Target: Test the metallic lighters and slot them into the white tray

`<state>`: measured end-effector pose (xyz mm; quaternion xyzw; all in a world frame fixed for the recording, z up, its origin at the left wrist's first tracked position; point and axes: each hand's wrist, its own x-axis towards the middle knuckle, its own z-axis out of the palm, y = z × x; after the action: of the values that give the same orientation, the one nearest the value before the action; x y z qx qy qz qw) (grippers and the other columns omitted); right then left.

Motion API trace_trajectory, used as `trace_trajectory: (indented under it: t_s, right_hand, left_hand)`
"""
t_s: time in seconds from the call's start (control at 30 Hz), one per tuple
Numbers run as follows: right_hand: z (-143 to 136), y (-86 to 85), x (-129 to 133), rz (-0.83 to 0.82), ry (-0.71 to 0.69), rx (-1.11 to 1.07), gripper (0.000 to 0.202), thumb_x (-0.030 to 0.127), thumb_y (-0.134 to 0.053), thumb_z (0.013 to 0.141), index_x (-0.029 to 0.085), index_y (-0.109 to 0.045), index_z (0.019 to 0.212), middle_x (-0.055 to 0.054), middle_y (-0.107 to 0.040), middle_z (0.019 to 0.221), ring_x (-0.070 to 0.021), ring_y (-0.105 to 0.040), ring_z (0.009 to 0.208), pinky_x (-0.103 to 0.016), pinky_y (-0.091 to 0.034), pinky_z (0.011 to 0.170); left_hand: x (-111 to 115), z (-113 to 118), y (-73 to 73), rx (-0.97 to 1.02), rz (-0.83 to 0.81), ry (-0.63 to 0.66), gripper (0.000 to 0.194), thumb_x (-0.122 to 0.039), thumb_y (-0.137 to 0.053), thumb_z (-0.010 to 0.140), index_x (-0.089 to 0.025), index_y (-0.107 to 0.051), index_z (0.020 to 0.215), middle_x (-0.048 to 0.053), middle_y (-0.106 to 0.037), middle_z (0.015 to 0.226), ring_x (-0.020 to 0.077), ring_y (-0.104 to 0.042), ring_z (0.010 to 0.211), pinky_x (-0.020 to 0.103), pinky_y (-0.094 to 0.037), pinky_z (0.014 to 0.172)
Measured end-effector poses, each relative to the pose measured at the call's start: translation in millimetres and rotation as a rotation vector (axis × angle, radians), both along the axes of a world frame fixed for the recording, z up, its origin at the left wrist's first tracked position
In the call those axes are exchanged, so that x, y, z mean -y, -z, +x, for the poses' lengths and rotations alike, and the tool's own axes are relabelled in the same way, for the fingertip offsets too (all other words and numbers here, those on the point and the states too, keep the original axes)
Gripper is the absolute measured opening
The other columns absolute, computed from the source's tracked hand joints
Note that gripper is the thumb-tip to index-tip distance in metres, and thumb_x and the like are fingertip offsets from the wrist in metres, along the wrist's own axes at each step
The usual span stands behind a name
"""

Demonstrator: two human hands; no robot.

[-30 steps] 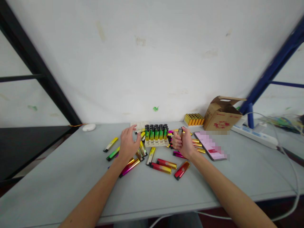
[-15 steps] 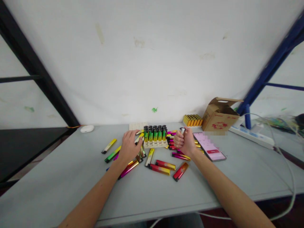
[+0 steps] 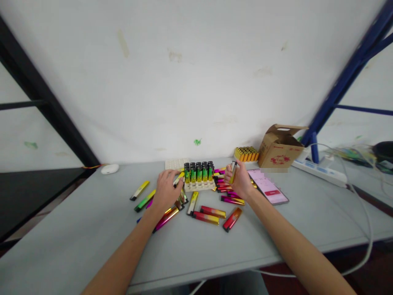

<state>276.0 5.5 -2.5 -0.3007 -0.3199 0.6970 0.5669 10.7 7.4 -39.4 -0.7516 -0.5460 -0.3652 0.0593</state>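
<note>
A scuffed white wall (image 3: 196, 90) backs the grey tabletop (image 3: 92, 229), with a black post (image 3: 52, 82) on the left and a blue post (image 3: 340, 78) on the right. The right hand (image 3: 240, 179) is raised over the right part of the spread, its grip curled in and pressed around a slim yellow lighter (image 3: 233, 172) held near upright, dark end up. The left hand (image 3: 167, 188) is low over the loose pieces left of centre, fingers bent downward; a yellow-and-white lighter (image 3: 178, 179) shows just beside its thumb, and I cannot tell whether that grip pinches it. Between the hands sits a cream rack (image 3: 199, 187), its back rows filled with upright green-and-yellow lighters (image 3: 199, 174), its front holes bare. A second pale rack (image 3: 173, 164) lies behind it, near the wall. Nearer the person, a red-and-yellow lighter (image 3: 205, 217) and a red lighter (image 3: 232, 220) lie flat, while a magenta lighter (image 3: 166, 220) is partly covered by the left forearm. Out to the left are a green lighter (image 3: 145, 200) and a small white case (image 3: 110, 169). Right of the right hand lies a phone (image 3: 272, 190) with a lit pink screen; behind are a block of orange cylinders (image 3: 246, 155), an open cardboard box (image 3: 279, 153) and a white power strip (image 3: 322, 173)
</note>
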Motion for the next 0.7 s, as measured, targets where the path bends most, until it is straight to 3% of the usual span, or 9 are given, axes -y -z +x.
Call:
trace_trajectory:
  t_s: [0.17, 0.37, 0.5, 0.7]
  right_hand:
    - [-0.4, 8.1, -1.1, -0.04, -0.046, 0.029, 0.044, 0.056, -0.048, 0.083, 0.02, -0.045, 0.058, 0.01, -0.022, 0.04, -0.0068, -0.017, 0.036, -0.019, -0.018, 0.034]
    - [-3.8, 9.2, 1.8, -0.088, -0.186, -0.047, 0.044, 0.055, -0.051, 0.082, 0.02, -0.041, 0.059, 0.011, -0.022, 0.042, -0.0061, -0.015, 0.037, -0.017, -0.017, 0.034]
    - [-2.8, 9.0, 2.0, -0.111, -0.279, -0.113, 0.043, 0.052, -0.054, 0.083, 0.02, -0.039, 0.059, 0.011, -0.023, 0.043, -0.0057, -0.015, 0.038, -0.016, -0.015, 0.035]
    - [-2.5, 8.1, 2.9, -0.113, -0.275, -0.121, 0.042, 0.052, -0.05, 0.083, 0.021, -0.035, 0.057, 0.009, -0.023, 0.044, -0.0067, -0.015, 0.039, -0.018, -0.018, 0.036]
  left_hand:
    - [1.9, 1.6, 1.4, -0.004, -0.021, 0.01, 0.026, -0.034, -0.045, 0.089, -0.018, -0.061, 0.101, 0.011, -0.062, 0.106, 0.0279, -0.052, 0.105, 0.047, -0.042, 0.097]
    - [3.0, 4.1, 1.5, 0.022, -0.023, 0.016, 0.025, -0.034, -0.047, 0.088, -0.019, -0.062, 0.101, 0.011, -0.062, 0.106, 0.0276, -0.054, 0.104, 0.048, -0.044, 0.095]
    - [4.6, 3.9, -2.3, 0.033, -0.033, 0.017, 0.031, -0.033, -0.05, 0.086, -0.016, -0.058, 0.111, 0.013, -0.061, 0.111, 0.029, -0.052, 0.108, 0.049, -0.043, 0.098]
    - [10.4, 4.3, -10.3, 0.057, -0.009, 0.081, 0.047, -0.03, -0.052, 0.086, -0.018, -0.045, 0.13, 0.012, -0.056, 0.121, 0.0271, -0.05, 0.117, 0.046, -0.04, 0.103]
